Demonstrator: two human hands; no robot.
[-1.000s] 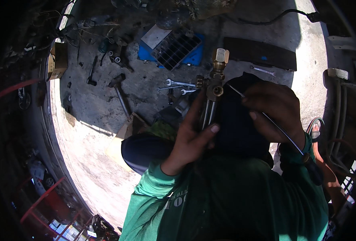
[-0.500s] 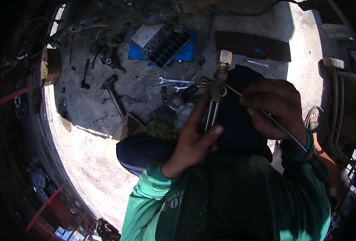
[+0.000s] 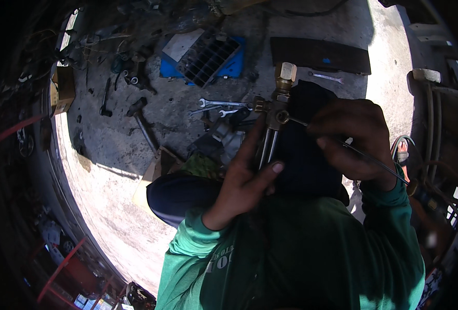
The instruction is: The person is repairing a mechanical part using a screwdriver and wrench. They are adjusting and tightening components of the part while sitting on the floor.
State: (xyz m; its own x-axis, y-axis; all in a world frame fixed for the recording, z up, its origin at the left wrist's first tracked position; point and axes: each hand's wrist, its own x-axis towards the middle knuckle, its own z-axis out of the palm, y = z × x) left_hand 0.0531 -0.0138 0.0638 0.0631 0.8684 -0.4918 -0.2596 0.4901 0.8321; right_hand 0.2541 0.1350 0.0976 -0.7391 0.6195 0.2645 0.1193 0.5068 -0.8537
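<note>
My left hand (image 3: 242, 186) is closed around the two metal tubes of a brass cutting torch attachment (image 3: 277, 114), held upright above my lap. Its large hex nut (image 3: 285, 72) points away from me, and a small ridged knob (image 3: 260, 105) sticks out on the left. Pinched in the fingers of my right hand (image 3: 350, 137) is a long thin metal rod (image 3: 376, 163), with a darker, handle-like end by my right wrist. The rod's far tip is at the round side hole of the brass body; whether it enters the hole I cannot tell.
Several wrenches (image 3: 223, 103) lie on the concrete beyond my left hand, near a grey metal part (image 3: 231, 139). A hammer (image 3: 143, 124) rests further left. A blue case (image 3: 234, 64) with a black compartment tray (image 3: 208, 57) and a dark flat panel (image 3: 319, 55) lie farther off.
The torch attachment has shifted slightly left and turned a little, so its side hole faces the rod more. My right hand still pinches the rod, whose handle end has moved right.
</note>
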